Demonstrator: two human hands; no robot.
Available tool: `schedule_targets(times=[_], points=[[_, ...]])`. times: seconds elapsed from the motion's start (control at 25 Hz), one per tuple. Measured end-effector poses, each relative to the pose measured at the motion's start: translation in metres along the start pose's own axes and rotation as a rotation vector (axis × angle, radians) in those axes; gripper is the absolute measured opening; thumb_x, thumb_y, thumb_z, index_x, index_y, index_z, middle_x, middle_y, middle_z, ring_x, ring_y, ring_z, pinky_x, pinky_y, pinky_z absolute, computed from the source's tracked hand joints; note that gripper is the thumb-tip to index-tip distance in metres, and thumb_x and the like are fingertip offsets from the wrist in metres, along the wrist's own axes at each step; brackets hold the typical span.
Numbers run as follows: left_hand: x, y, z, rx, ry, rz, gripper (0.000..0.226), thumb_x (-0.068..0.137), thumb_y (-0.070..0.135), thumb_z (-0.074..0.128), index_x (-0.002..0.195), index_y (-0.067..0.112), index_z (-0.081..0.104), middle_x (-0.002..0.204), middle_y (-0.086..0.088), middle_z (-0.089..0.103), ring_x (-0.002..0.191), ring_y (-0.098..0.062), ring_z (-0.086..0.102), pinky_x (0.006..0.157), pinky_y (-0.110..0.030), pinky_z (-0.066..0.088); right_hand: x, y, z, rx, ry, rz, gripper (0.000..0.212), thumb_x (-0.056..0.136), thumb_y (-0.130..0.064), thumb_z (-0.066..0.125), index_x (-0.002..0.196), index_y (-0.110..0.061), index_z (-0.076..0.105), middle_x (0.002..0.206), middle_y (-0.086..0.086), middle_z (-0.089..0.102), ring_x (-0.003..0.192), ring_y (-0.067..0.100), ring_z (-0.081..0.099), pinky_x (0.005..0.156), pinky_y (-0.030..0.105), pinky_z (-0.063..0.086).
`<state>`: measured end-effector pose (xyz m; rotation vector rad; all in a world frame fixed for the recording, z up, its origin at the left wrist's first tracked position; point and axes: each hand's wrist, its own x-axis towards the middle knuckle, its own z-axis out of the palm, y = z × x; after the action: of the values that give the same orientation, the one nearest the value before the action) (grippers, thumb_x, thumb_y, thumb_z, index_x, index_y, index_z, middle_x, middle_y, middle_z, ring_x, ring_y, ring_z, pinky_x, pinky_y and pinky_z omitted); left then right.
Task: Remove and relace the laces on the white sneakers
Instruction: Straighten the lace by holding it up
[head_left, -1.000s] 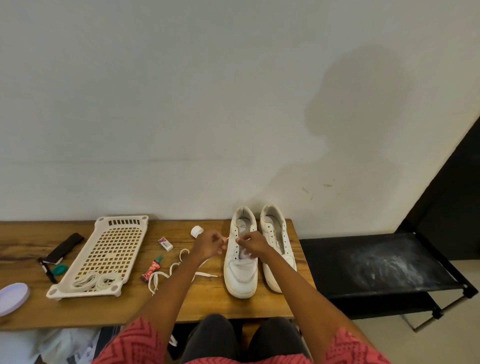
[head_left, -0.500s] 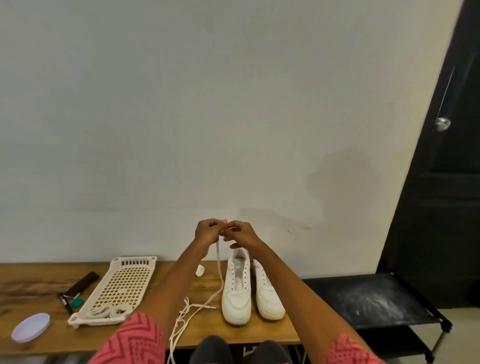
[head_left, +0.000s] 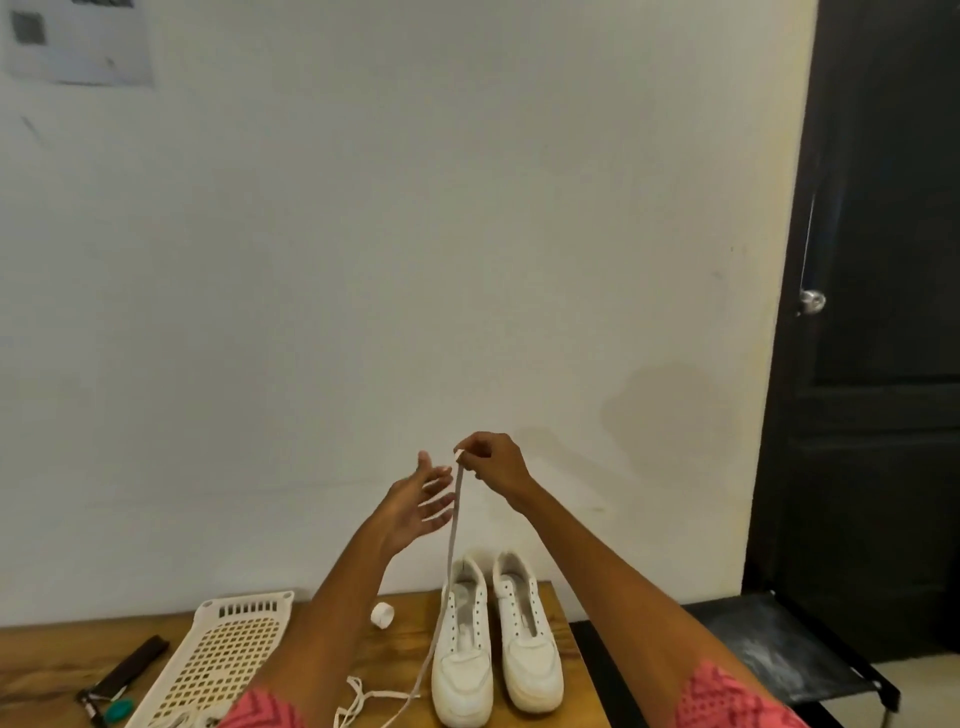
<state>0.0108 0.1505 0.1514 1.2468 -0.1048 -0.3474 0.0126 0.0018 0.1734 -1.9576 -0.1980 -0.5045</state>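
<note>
Two white sneakers stand side by side on the wooden table (head_left: 405, 654), toes toward me: the left sneaker (head_left: 464, 654) and the right sneaker (head_left: 525, 639), both with bare eyelets. My right hand (head_left: 491, 462) is raised high above them and pinches the end of a white lace (head_left: 453, 540), which hangs down past the left sneaker to a loose tangle on the table. My left hand (head_left: 415, 506) hovers just left of the hanging lace with fingers spread, holding nothing.
A white perforated plastic tray (head_left: 228, 654) lies to the left, with a black strap (head_left: 132, 667), a pen and a green item beyond it. A small white cap (head_left: 382, 616) sits near the sneakers. A black metal rack (head_left: 779, 654) and a dark door (head_left: 883, 312) stand to the right.
My left hand has let go of the lace and spread its fingers. My right hand lifted the lace end higher, and my view tilted upward.
</note>
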Motion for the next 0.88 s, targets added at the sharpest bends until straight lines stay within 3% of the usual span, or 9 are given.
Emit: schedule_targets(times=[0.12,0.28,0.36,0.48,0.64,0.8,0.88], points=[[-0.003,0.007,-0.002,0.003,-0.097,-0.086,0.057,0.094,0.054,0.034,0.111,0.005,0.058,0.107,-0.014,0.066,0.094,-0.029,0.064,0.080,-0.036,0.054,0.004,-0.004,-0.002,-0.145,-0.068,-0.166,0.014,0.082,0.000,0.063,0.090,-0.003,0.074,0.086,0.013,0.073,0.072,0.011,0.064,0.073,0.018,0.049],[-0.010,0.024,0.002,0.260,-0.071,0.007,0.033,0.094,0.032,0.053,0.101,0.002,0.066,0.101,-0.014,0.071,0.086,-0.027,0.070,0.071,-0.031,0.059,0.007,-0.015,-0.001,-0.535,-0.123,-0.326,0.018,0.086,-0.008,0.059,0.097,-0.011,0.074,0.092,0.005,0.074,0.086,0.015,0.064,0.072,0.024,0.044],[-0.010,0.034,0.002,0.309,-0.065,0.019,0.018,0.092,0.017,0.057,0.096,0.002,0.067,0.093,-0.013,0.071,0.081,-0.024,0.070,0.068,-0.030,0.059,0.005,-0.022,0.002,-0.600,-0.085,-0.352,0.022,0.089,-0.010,0.055,0.101,-0.014,0.073,0.096,0.002,0.073,0.092,0.013,0.062,0.072,0.022,0.039],[-0.011,0.048,0.001,0.291,-0.087,0.035,0.012,0.091,0.005,0.057,0.096,-0.001,0.066,0.085,-0.012,0.068,0.074,-0.020,0.067,0.069,-0.029,0.060,0.008,-0.030,0.007,-0.336,-0.044,-0.314,0.022,0.088,-0.003,0.052,0.099,-0.007,0.072,0.088,0.007,0.072,0.081,0.015,0.064,0.072,0.020,0.045],[-0.017,0.068,0.003,0.129,-0.138,0.134,0.013,0.090,0.004,0.055,0.094,-0.002,0.066,0.080,-0.011,0.071,0.071,-0.018,0.070,0.065,-0.025,0.059,0.009,-0.045,0.010,0.223,-0.212,-0.008,0.023,0.096,-0.003,0.039,0.091,-0.011,0.060,0.076,0.000,0.059,0.069,0.013,0.057,0.067,0.022,0.051],[-0.016,0.082,0.014,-0.153,-0.095,0.267,0.012,0.090,0.003,0.055,0.096,-0.001,0.064,0.080,-0.010,0.072,0.070,-0.017,0.071,0.065,-0.025,0.060,0.004,-0.044,0.020,0.263,-0.294,0.034,0.019,0.101,-0.013,0.039,0.099,-0.009,0.057,0.070,0.003,0.054,0.054,0.013,0.053,0.058,0.027,0.055],[-0.011,0.085,0.017,-0.190,0.004,0.385,0.013,0.088,0.000,0.057,0.099,-0.001,0.064,0.088,-0.012,0.071,0.077,-0.021,0.071,0.069,-0.026,0.060,0.002,-0.042,0.023,0.160,-0.281,0.061,0.025,0.101,-0.025,0.041,0.100,-0.007,0.057,0.069,0.002,0.051,0.052,0.010,0.046,0.051,0.021,0.047]])
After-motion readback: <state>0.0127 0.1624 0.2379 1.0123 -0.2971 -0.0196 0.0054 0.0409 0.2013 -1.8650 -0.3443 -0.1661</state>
